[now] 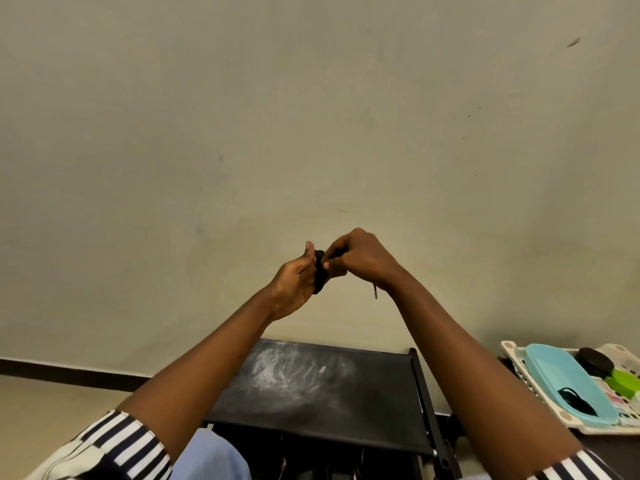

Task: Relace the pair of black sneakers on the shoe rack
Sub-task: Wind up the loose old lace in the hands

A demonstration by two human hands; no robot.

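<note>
Both my hands are raised in front of the wall, above the black shoe rack (346, 403). My left hand (294, 282) holds a small bundle of black shoelace (319, 271) against its fingers, thumb up. My right hand (360, 259) pinches the same bundle from the right with curled fingers. A short lace end (375, 292) hangs down under my right wrist. The rack's top shelf is black fabric with white dusty smears. No sneakers show plainly; dark shapes under the top shelf are too hidden to tell.
A white basket tray (512, 355) stands at the right with a light blue container (554, 375) that has a black cord in it, a black round lid (595, 360) and a green lid (623, 381). A dark baseboard (69, 374) runs along the wall at left.
</note>
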